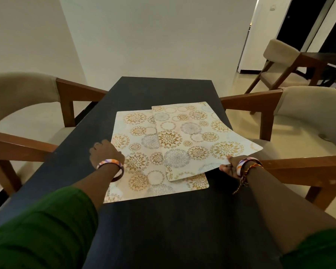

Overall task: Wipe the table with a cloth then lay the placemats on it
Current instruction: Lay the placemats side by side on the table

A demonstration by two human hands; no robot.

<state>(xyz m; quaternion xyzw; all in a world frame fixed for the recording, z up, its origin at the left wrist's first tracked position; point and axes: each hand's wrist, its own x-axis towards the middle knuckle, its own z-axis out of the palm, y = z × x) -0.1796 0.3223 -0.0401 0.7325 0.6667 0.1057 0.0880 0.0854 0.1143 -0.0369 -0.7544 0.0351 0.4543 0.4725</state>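
Two cream placemats with gold and grey floral circles lie on the dark table [163, 220]. The lower placemat [136, 162] lies flat near the middle. The upper placemat [192, 136] overlaps it and its right corner hangs past the table's right edge. My left hand [105, 152] rests at the left edge of the lower placemat, fingers curled down at its border. My right hand [230, 167] pinches the near right edge of the upper placemat, thumb on top. No cloth is in view.
Beige padded chairs with brown wooden arms stand on both sides, the left chair [23, 105] and the right chair [308, 121]. Another chair [279, 61] and a dark table stand at the back right. A white wall is beyond the table's far end.
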